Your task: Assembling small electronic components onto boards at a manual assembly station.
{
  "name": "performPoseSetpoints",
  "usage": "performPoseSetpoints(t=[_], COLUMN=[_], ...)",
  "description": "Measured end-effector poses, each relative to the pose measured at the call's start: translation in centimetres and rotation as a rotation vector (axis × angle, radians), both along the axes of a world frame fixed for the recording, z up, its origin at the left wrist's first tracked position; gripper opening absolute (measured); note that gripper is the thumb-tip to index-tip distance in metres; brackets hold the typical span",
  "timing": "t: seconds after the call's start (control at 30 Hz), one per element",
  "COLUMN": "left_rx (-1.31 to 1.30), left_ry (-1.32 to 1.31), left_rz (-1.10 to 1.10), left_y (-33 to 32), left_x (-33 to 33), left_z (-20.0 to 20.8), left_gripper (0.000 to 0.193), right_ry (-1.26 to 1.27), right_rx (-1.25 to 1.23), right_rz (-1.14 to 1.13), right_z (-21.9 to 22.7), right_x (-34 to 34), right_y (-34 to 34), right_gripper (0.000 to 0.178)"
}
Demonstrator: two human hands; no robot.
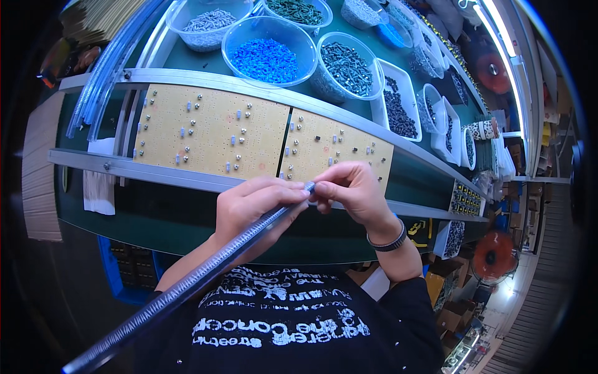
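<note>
My left hand (261,198) is closed around a long clear plastic tube (187,279) filled with a row of small components. The tube slants from the lower left up to my fingertips, above the dark shirt. At its upper end my right hand (352,192) is closed in a pinch, thumb against forefinger; what sits between them is too small and hidden to make out. Just beyond both hands lies a tan circuit board panel (212,131), with a second panel (339,146) to its right. Both carry small silver and grey parts in rows.
Metal rails (187,177) frame the panels on a green bench. Behind stand round tubs of blue parts (265,61), dark green parts (346,67) and grey parts (208,22). A white tray (398,106) holds black parts. More clear tubes (112,75) lie at left.
</note>
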State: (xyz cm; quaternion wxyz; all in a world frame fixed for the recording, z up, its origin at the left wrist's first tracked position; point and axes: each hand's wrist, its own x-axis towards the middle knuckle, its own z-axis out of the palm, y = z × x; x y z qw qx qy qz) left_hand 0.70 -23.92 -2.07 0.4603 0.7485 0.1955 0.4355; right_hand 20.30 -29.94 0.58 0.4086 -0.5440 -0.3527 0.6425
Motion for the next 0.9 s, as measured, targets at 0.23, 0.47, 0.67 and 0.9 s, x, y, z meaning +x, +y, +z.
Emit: performPoseSetpoints(t=[0.23, 0.47, 0.67, 0.9], left_rx=[-0.068, -0.088, -0.084, -0.041], left_ry=[-0.205, -0.286, -0.295, -0.273], left_rz=[-0.044, 0.110, 0.139, 0.098], left_y=[-0.2, 0.7, 0.8, 1.0], left_x=[0.3, -0.1, -0.3, -0.2], left_z=[-2.1, -2.1, -2.2, -2.3], left_gripper=[0.021, 0.018, 0.019, 0.021], right_ry=[-0.512, -1.298, -1.349, -1.449], right_rx=[0.338, 0.830, 0.868, 0.906], right_rz=[-0.072, -0.065, 0.009, 0.140], right_z=[0.9, -1.9, -2.1, -1.4], right_x=[-1.6, 0.3, 0.3, 0.4], right_y=[-0.8, 0.8, 1.1, 1.0], right_gripper=[0.009, 0.012, 0.014, 0.012])
